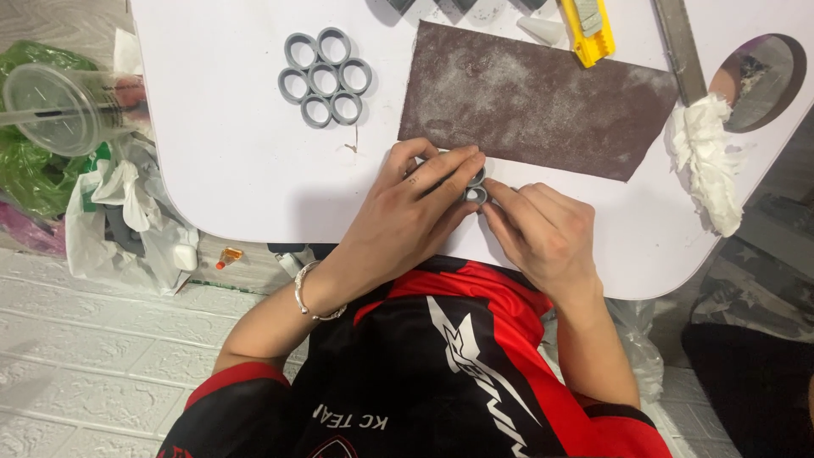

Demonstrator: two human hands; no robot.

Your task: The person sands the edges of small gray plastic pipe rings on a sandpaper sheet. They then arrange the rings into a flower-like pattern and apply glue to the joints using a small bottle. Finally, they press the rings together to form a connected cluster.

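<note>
Grey rings (476,187), two small ones, are pinched between my left hand (415,212) and right hand (543,229) at the sandpaper sheet (534,102) edge (near me); uneven pressure may slip them apart.

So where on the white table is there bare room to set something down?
Bare table lies left of the hands, below the ring cluster, and along the left edge. Crowded: both hands at the sandpaper, with knife and tissue right.

Grey rings (476,187) half-hidden under fingers (458,170)
</note>
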